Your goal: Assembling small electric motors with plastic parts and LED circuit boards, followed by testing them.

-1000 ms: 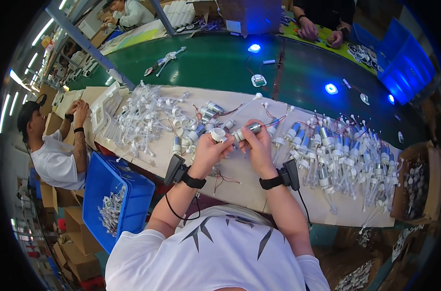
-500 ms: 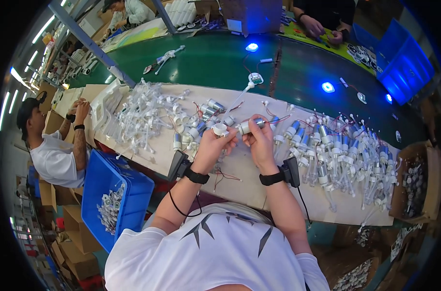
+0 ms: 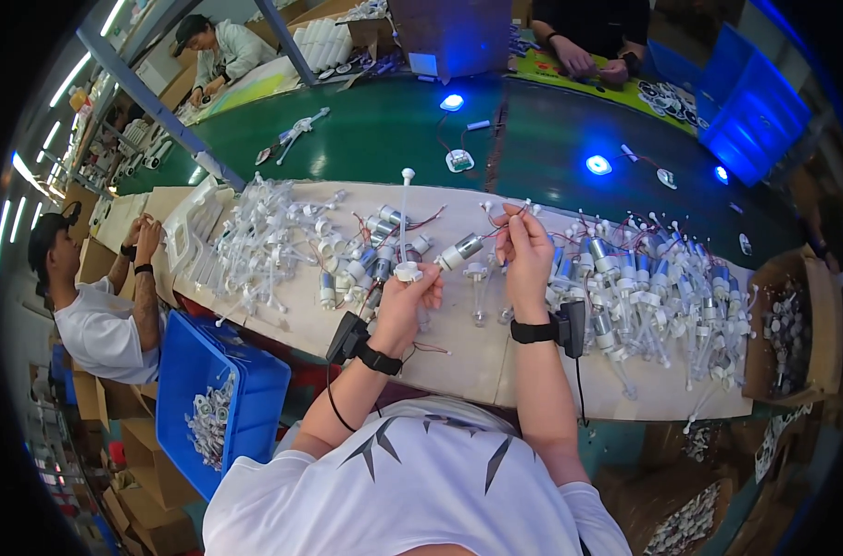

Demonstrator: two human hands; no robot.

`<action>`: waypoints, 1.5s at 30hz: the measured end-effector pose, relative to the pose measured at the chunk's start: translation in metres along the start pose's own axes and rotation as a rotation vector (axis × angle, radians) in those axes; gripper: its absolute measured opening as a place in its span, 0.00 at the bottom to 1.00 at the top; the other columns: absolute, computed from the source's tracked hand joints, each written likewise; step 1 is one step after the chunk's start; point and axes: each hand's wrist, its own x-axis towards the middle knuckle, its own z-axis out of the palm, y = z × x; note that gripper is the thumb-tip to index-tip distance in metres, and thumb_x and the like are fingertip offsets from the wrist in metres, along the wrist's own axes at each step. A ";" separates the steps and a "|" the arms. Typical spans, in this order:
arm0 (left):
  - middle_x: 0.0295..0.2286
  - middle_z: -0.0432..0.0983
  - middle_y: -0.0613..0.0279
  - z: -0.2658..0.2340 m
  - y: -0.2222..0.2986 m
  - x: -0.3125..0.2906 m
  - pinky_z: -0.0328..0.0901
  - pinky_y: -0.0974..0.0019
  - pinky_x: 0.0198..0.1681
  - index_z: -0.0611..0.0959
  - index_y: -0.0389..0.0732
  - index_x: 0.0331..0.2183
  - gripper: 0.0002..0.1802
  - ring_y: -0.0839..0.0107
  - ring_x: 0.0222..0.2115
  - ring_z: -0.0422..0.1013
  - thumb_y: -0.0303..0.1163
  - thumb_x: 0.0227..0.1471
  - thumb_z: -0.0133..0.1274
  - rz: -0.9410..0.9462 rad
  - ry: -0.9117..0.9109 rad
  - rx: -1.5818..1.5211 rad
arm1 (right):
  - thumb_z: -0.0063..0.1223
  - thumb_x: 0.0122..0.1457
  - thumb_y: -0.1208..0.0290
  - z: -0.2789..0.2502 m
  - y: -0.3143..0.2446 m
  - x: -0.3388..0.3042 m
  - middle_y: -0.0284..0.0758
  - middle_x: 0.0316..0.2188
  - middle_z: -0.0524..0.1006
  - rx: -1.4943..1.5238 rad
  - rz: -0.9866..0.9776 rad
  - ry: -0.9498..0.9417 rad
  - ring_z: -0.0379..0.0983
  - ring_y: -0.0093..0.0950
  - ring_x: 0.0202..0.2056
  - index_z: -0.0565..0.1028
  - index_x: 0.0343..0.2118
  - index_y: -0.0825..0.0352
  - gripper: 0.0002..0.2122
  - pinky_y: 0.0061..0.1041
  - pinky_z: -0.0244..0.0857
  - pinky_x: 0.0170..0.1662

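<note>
My left hand (image 3: 410,304) is closed around a white plastic piece with a round collar and a long thin stem (image 3: 404,218), which points up and ends in a small ball. A small silver cylindrical motor (image 3: 461,251) with a white end sits tilted between my hands, that white end close to my left fingertips. Thin red wires (image 3: 497,225) run from the motor's other end to my right hand (image 3: 525,246), whose fingers are pinched on them. Whether my left fingers also grip the motor, I cannot tell.
Clear plastic stems (image 3: 264,232) are heaped on the left, wired motor assemblies (image 3: 644,278) on the right. A blue bin (image 3: 278,394) stands at lower left, a cardboard box (image 3: 815,324) at far right. Lit blue lamps (image 3: 598,165) lie on the green belt (image 3: 366,125). Co-workers sit around.
The stemmed piece has turned from slanting right to nearly upright. My right hand has shifted right, off the motor's body and onto its wires. The view has moved slightly.
</note>
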 end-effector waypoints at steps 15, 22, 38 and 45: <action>0.32 0.73 0.57 -0.004 -0.019 0.001 0.67 0.72 0.37 0.66 0.31 0.47 0.22 0.74 0.31 0.71 0.30 0.52 0.50 -0.187 -0.158 0.196 | 0.44 0.59 0.72 -0.008 -0.005 0.001 0.34 0.26 0.73 0.220 -0.028 0.034 0.66 0.17 0.20 0.73 0.37 0.74 0.10 0.14 0.57 0.20; 0.38 0.73 0.48 -0.016 -0.007 -0.006 0.65 0.67 0.41 0.60 0.25 0.52 0.33 0.65 0.38 0.71 0.34 0.50 0.53 0.086 -0.147 0.522 | 0.47 0.57 0.74 -0.005 -0.007 -0.001 0.35 0.26 0.74 0.246 0.024 -0.024 0.66 0.16 0.19 0.73 0.36 0.74 0.08 0.13 0.56 0.20; 0.15 0.73 0.58 0.013 0.091 0.236 0.63 0.73 0.11 0.75 0.31 0.18 0.34 0.71 0.13 0.72 0.58 0.46 0.49 -0.182 -0.078 1.402 | 0.54 0.51 0.80 0.010 0.015 -0.015 0.29 0.18 0.73 -0.256 0.167 -0.169 0.68 0.14 0.19 0.74 0.28 0.71 0.02 0.12 0.60 0.21; 0.36 0.74 0.45 0.041 0.045 0.260 0.65 0.60 0.41 0.78 0.33 0.37 0.41 0.57 0.39 0.70 0.63 0.35 0.54 0.034 0.117 1.819 | 0.52 0.52 0.80 0.001 0.019 -0.010 0.31 0.22 0.73 -0.228 0.095 -0.221 0.70 0.16 0.23 0.73 0.29 0.73 0.03 0.14 0.64 0.26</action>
